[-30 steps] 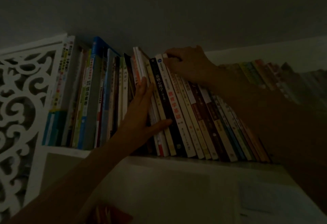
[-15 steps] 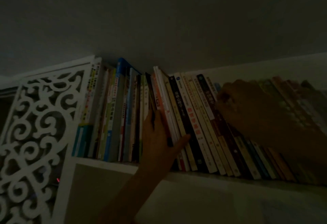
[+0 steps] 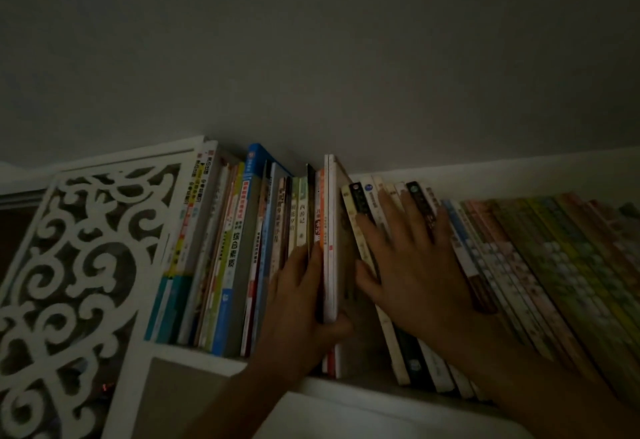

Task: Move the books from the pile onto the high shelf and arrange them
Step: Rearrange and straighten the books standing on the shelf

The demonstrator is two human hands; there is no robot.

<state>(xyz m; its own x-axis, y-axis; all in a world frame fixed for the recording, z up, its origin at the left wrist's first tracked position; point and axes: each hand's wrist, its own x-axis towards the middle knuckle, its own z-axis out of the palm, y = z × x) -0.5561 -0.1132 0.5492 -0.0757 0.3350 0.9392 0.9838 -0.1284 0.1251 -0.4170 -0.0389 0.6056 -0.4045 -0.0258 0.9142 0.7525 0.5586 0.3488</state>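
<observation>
My left hand (image 3: 304, 303) pinches thin white-spined books (image 3: 330, 241); my right hand (image 3: 412, 265), fingers spread, presses leaning paperbacks (image 3: 485, 265), which may topple if released.

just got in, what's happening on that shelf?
A person is tidying a row of books on the high white shelf. The left hand grips a few thin white-spined books and holds them upright. The right hand lies flat, fingers spread, on the leaning books beside them. A wedge-shaped gap sits between the two groups.
</observation>
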